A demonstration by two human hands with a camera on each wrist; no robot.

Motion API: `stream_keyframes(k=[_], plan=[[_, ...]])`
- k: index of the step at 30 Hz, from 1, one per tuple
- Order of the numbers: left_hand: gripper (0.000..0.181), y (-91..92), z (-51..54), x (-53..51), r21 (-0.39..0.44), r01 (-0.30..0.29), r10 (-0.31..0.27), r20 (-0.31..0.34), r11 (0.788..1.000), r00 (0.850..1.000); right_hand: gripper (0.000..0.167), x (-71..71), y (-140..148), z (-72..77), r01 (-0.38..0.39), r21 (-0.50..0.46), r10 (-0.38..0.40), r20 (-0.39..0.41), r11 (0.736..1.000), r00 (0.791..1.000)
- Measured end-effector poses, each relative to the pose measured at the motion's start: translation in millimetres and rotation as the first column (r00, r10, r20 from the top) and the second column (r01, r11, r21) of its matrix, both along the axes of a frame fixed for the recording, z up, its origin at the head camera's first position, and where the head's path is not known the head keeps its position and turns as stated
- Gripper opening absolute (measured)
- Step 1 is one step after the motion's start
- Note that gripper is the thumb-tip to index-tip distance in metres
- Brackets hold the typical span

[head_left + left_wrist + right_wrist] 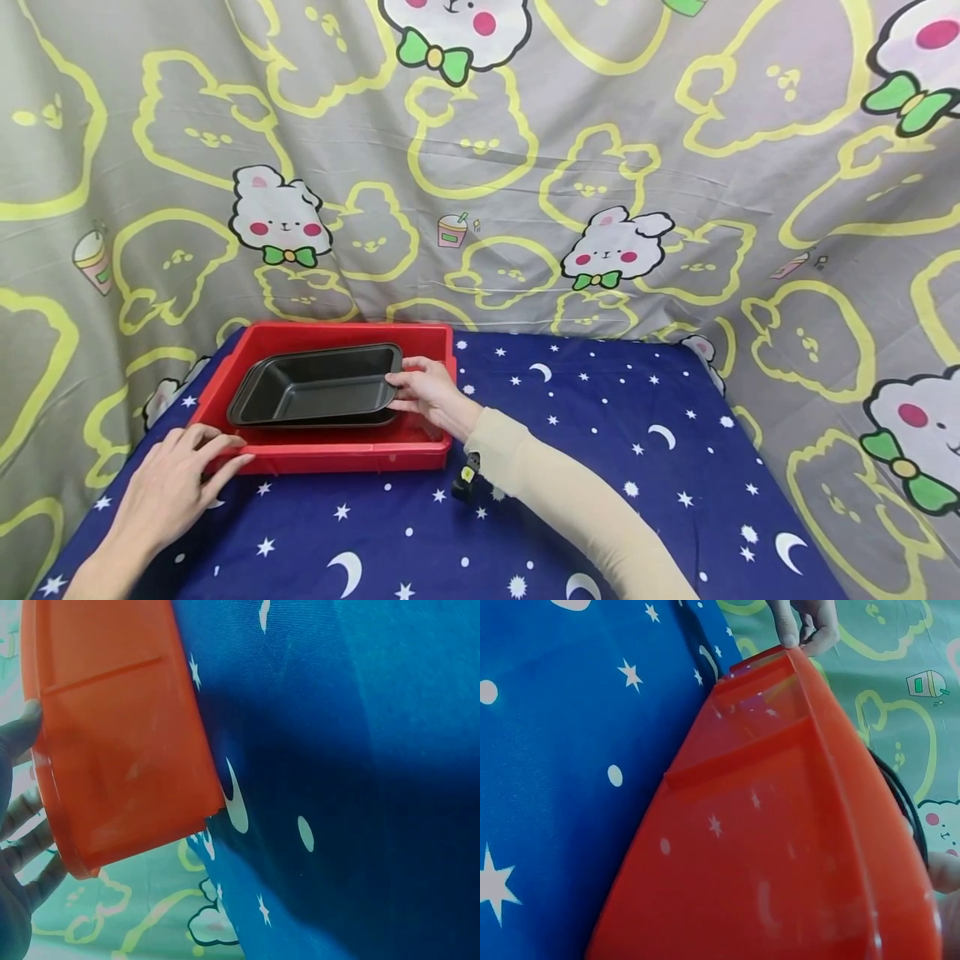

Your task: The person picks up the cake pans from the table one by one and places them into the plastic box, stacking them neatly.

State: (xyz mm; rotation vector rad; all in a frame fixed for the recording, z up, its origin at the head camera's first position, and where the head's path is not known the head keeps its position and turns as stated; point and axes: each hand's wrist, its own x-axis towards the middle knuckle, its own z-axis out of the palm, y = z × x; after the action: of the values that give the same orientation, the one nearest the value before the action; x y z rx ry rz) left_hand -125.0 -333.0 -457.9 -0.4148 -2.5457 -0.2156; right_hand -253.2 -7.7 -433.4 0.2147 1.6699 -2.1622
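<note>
A dark loaf pan (326,392) lies tilted inside a red plastic tray (345,454), its right end raised. A second dark rim shows just beneath it, like another pan nested under it. My right hand (431,392) pinches the pan's right end, thumb on the inner side, other fingers partly hidden. At the tray's front left corner, my left hand (168,483) grips the rim. In the left wrist view the left thumb (22,731) sits on the rim and the fingers curl to its far side. The right wrist view shows mostly the tray's outer wall, with a dark pan edge (904,795) behind it.
The tray stands on a table covered by a dark blue cloth (600,467) with white moons and stars. A grey curtain (480,275) with rabbit drawings hangs close behind the tray and around the sides. A small black device (467,477) is on the right wrist.
</note>
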Motion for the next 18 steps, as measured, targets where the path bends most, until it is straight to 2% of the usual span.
stream_keyframes(k=[11,18], plan=[[0.028,-0.8,-1.0,-0.1,0.010,0.006,-0.005,-0.007,1.000,1.000,0.033,4.1,4.3,5.5,-0.062,0.030,0.061,0.007,0.998,0.998],[0.029,-0.2,-1.9,-0.3,0.013,0.002,-0.002,-0.007,1.000,1.000,0.047,5.8,13.6,13.7,-0.131,0.075,0.132,-0.015,0.989,0.991]])
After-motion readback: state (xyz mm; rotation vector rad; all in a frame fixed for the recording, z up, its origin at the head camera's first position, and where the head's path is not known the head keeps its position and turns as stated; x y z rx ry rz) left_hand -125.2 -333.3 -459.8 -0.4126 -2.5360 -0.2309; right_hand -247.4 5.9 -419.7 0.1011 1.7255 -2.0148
